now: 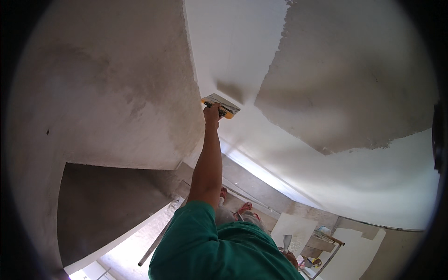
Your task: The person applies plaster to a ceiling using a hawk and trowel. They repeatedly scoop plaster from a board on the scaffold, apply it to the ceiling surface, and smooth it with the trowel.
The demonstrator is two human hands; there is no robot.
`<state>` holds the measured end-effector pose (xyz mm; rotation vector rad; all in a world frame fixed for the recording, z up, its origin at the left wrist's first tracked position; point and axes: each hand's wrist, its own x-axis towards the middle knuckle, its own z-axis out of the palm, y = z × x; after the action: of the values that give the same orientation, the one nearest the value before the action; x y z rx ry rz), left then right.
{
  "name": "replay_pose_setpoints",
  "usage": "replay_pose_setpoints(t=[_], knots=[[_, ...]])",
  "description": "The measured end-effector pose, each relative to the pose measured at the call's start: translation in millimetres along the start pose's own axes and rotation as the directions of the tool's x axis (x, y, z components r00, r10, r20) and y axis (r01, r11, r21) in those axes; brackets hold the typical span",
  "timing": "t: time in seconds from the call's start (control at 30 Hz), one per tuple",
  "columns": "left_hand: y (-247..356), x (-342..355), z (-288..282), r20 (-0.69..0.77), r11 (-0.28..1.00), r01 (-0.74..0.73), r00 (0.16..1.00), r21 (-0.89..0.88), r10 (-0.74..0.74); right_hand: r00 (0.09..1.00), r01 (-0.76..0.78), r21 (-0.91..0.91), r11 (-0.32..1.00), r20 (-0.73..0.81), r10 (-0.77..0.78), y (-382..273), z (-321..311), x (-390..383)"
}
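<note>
My left hand (212, 113), at the end of a raised bare arm, is closed on a wide putty knife (227, 113) with a yellow and black back edge. Its blade is at the white-coated surface (224, 46), near the corner with a grey wall; grey smears show on it, and a shadow falls just beyond. I cannot tell whether the edge touches. At the lower right, partly behind my green sleeve, my right hand (291, 258) grips a smaller putty knife (287, 241), its flat grey blade pointing up. That handle is mostly hidden.
A bare grey patch (345, 79) with ragged edges interrupts the white coat at right. The grey wall (116, 93) fills the left, above a dark recess (107, 210). Below stand a metal frame (330, 259) and pale panels (291, 228); a pole (154, 245) leans at lower left.
</note>
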<state>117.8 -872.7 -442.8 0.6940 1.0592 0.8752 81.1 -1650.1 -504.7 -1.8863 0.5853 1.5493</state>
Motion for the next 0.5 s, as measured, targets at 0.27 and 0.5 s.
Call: replay_pose_setpoints(t=[0.27,0.5], knots=[[46,-6,39,-0.018,0.995,-0.098,0.995,-0.022,0.098,0.989,0.144,0.064,0.988,0.03,-0.146,-59,19,40],[189,-65,107,-0.012,0.954,-0.283,0.958,0.099,0.286,0.979,0.181,0.105,0.978,0.08,-0.19,-52,8,49]])
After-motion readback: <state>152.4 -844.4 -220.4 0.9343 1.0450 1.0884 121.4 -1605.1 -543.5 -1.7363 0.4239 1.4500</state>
